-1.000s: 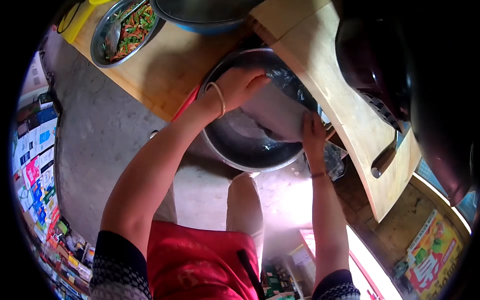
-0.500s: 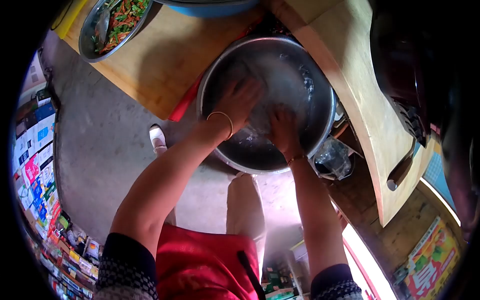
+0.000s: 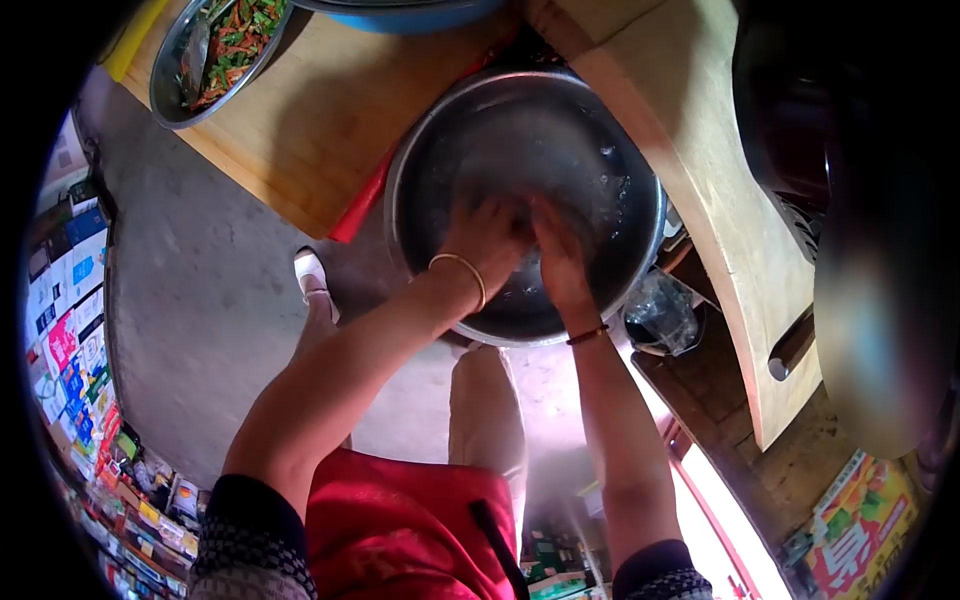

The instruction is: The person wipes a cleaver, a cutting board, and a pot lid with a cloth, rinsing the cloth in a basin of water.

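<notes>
A large round metal basin (image 3: 652, 235) holds liquid with small bubbles or glints at its right side. Both hands reach down into it, close together near its middle. My left hand (image 3: 487, 240), with a bangle at the wrist, has its fingertips lost in the dark, murky contents. My right hand (image 3: 562, 250), with a thin dark bracelet, lies just beside it, fingers pointing away from me. What either hand touches under the surface cannot be made out.
A wooden table (image 3: 310, 130) at upper left bears a metal bowl (image 3: 172, 112) of shredded vegetables with a spoon. Right of the basin are a curved wooden board (image 3: 690, 130), a knife handle (image 3: 793, 345) and a plastic bag (image 3: 664, 310). A foot (image 3: 311, 268) stands on the floor.
The pale sheet-like thing held across the basin a second ago is no longer visible. Both hands have moved lower into the basin and closer together. The basin shows more fully.
</notes>
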Demonstrator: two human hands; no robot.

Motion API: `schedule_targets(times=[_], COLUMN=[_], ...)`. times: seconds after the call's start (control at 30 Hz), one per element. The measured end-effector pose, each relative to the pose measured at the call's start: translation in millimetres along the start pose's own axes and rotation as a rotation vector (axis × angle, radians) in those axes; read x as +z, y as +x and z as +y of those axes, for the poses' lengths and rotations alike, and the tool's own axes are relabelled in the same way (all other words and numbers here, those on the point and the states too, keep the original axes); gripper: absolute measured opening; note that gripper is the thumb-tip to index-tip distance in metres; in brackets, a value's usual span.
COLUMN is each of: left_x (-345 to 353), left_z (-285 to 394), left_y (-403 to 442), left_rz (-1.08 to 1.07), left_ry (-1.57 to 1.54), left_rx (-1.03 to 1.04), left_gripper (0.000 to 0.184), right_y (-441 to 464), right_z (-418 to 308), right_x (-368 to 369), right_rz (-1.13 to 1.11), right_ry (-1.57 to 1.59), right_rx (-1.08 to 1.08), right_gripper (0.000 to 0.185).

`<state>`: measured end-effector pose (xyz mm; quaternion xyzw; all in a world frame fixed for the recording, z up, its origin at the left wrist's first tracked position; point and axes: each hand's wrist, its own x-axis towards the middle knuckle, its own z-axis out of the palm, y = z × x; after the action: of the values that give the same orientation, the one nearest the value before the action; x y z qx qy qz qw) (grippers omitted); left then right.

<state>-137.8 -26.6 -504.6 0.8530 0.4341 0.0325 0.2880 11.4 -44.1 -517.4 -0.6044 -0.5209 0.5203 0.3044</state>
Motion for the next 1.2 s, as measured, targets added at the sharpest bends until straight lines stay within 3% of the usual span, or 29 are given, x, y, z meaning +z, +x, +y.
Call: schedule_targets(times=[0.03,0.07,0.1,0.13,0.2,0.23,0.3,0.33,0.37,0.4,0.43,0.5,0.53,0.57,0.6,0.63,0.67,0.7,0.73,0.77,0.83,0.87,0.9,0.93,1.07,1.13,1.17,1.2], left_x=[-4.9,-10.4,-21.0,-33.5,-60.6,-67.4,-62.9,-61.4,-59.3,-59.7,-59.0,-52.4,-48.8,-45.8,-42.4,-38.8,-34.9,-30.0,-25.1,-20.4,-15.7,-16.1,-21.5,-24.7,-49.6,-39.0,-34.0,-39.7], left_z=[3.2,3.7,2.8,1.9,0.9,1.2,0.1,-0.7,0.1,3.9,6.0,2.9,0.8,-2.1,-5.4,-7.6,-10.1,-13.7,-16.8,-19.8,-26.4,-28.7,-28.9,-29.4,-36.9,-44.6,-50.1,-49.8], left_y=[-1.9,-3.6,-5.1,-6.1,-6.1,-6.0,-5.4,-5.2,-5.1,-4.4,-4.6,-2.9,-0.5,2.4,4.7,5.9,7.2,7.9,6.0,0.6,-15.2,-22.7,-30.3,-38.1,-53.2,-48.0,-43.2,-36.7], left_rz=[0.216,0.215,0.228,0.239,0.156,0.067,0.110,0.153,0.154,0.211,0.269,0.365,0.464,0.465,0.520,0.571,0.574,0.616,0.649,0.650,0.509,0.508,0.295,0.081,-0.012,0.082,0.179,0.185], left_ry=[-0.215,-0.213,-0.485,-0.759,-0.916,-1.072,-1.204,-1.327,-1.328,-1.534,-1.739,-1.781,-1.821,-1.821,-1.642,-1.463,-1.463,-1.245,-1.026,-1.026,-0.468,-0.467,-0.337,-0.204,-0.113,0.005,0.127,0.127], left_rx=[-0.045,-0.040,-0.037,-0.037,-0.128,-0.219,-0.241,-0.264,-0.266,-0.353,-0.443,-0.440,-0.427,-0.427,-0.381,-0.338,-0.338,-0.250,-0.166,-0.166,0.172,0.171,0.318,0.461,0.546,0.499,0.449,0.448], left_gripper=[0.031,0.031,0.034,0.037,0.040,0.044,0.045,0.046,0.046,0.046,0.045,0.044,0.043,0.043,0.043,0.043,0.043,0.043,0.043,0.043,0.041,0.041,0.040,0.040,0.048,0.049,0.050,0.050], right_y=[2.7,4.9,6.8,7.5,6.5,3.7,-0.5,-2.5,-6.2,-10.3,-14.7,-20.7,-18.2,-15.1,-11.4,-9.2,-6.2,-4.4,-5.9,-7.8,-6.5,-8.9,-12.1,-15.8,-32.8,-38.9,-37.0,-31.3], right_z=[2.8,8.0,10.1,9.1,5.5,2.7,-2.6,4.9,21.4,40.4,64.7,103.7,87.5,70.4,45.1,19.1,-8.0,-20.9,-16.1,-6.4,-13.6,-26.3,-35.0,-29.7,-4.0,-3.4,-4.2,-10.8], right_x=[1.8,3.5,4.4,2.9,-2.9,-2.0,2.5,3.8,6.9,10.9,16.4,27.8,33.0,38.9,43.8,45.2,44.4,44.0,46.3,49.3,47.3,39.7,34.2,32.0,19.5,7.9,8.0,8.4], right_rz=[0.005,0.016,0.023,0.023,0.011,0.015,0.041,0.040,-0.014,-0.065,-0.067,-0.041,-0.043,0.021,0.085,0.081,0.077,0.076,0.079,0.053,0.024,-0.028,-0.082,-0.084,-0.064,-0.325,-0.325,-0.527], right_ry=[0.003,0.191,0.380,0.381,0.705,0.701,0.916,0.913,0.443,-0.027,-0.025,-0.199,-0.199,0.324,0.850,0.849,0.992,1.135,1.134,1.188,1.242,1.386,1.530,1.532,1.470,1.397,1.396,1.477], right_rx=[-0.003,0.186,0.373,0.371,0.566,0.570,0.582,0.582,0.241,-0.097,-0.093,0.014,0.015,0.262,0.506,0.509,0.632,0.753,0.753,0.742,0.727,0.707,0.686,0.687,0.820,0.851,0.850,0.791], right_gripper=[0.047,0.048,0.050,0.050,0.059,0.059,0.051,0.051,0.049,0.048,0.048,0.046,0.046,0.049,0.052,0.052,0.055,0.057,0.057,0.062,0.066,0.062,0.059,0.059,0.048,0.042,0.042,0.039])
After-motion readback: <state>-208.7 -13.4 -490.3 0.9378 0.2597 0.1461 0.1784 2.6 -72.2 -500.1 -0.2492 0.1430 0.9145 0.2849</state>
